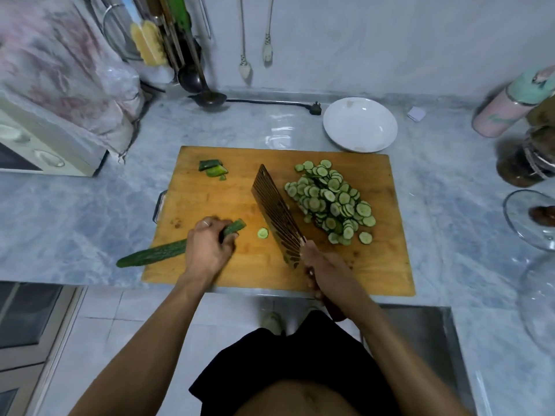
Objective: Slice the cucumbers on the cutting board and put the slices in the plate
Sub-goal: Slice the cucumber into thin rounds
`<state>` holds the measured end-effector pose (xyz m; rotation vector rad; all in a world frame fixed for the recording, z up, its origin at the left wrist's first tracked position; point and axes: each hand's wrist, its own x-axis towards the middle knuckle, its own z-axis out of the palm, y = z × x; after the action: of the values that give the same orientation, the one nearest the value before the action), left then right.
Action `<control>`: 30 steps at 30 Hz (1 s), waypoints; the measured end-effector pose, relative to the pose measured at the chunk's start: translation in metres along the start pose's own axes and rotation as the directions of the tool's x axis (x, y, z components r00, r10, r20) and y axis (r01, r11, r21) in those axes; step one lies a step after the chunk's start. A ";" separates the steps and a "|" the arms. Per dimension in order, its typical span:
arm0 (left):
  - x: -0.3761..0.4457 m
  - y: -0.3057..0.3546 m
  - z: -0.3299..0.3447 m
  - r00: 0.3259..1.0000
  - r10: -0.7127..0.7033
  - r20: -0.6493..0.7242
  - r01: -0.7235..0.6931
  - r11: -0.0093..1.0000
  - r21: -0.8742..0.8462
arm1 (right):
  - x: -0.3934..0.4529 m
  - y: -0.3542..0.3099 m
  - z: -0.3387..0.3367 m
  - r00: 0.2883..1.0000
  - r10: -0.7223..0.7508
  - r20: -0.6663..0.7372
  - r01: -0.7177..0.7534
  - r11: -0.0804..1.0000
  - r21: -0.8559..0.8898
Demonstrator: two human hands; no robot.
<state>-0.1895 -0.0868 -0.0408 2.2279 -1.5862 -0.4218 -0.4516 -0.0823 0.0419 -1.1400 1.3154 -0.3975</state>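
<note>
left hand [207, 250]: fingers curled, gripping | right hand [322, 265]: clenched, gripping

Both forearms bare, no sleeves. Left hand [207, 250]: thin silver-coloured ring [206, 223] on one finger. Right hand [322, 270]: no jewellery visible. Black shorts [288, 364] at waist; torso bare above. Light-coloured shoes [271, 322] partly visible below.
</note>
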 end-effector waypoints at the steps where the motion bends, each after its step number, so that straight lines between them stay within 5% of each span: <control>1: 0.000 -0.004 0.002 1.000 -0.010 -0.028 0.011 0.999 0.033 | 0.000 -0.002 0.005 0.999 0.035 0.019 -0.035 0.999 0.006; 9: -0.015 -0.015 0.027 0.972 -0.027 -0.235 0.034 0.999 0.027 | 0.012 0.009 0.028 0.990 0.127 0.058 -0.130 0.991 0.044; 17: -0.014 -0.022 0.030 0.974 0.025 -0.224 -0.017 0.999 0.038 | 0.034 0.012 -0.035 0.975 0.138 -0.174 -0.133 0.990 0.040; 22: -0.016 -0.023 0.027 0.978 0.063 -0.198 -0.057 0.998 0.036 | 0.030 0.005 -0.017 0.988 0.054 -0.142 -0.075 0.986 -0.147; 30: -0.018 -0.009 0.027 0.952 0.214 -0.218 -0.226 0.974 -0.031 | 0.022 0.007 0.005 0.996 0.010 -0.086 -0.021 0.991 -0.131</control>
<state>-0.1993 -0.0703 -0.0683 1.9529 -1.6606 -0.1558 -0.4435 -0.0948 0.0232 -1.2328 1.4415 -0.3549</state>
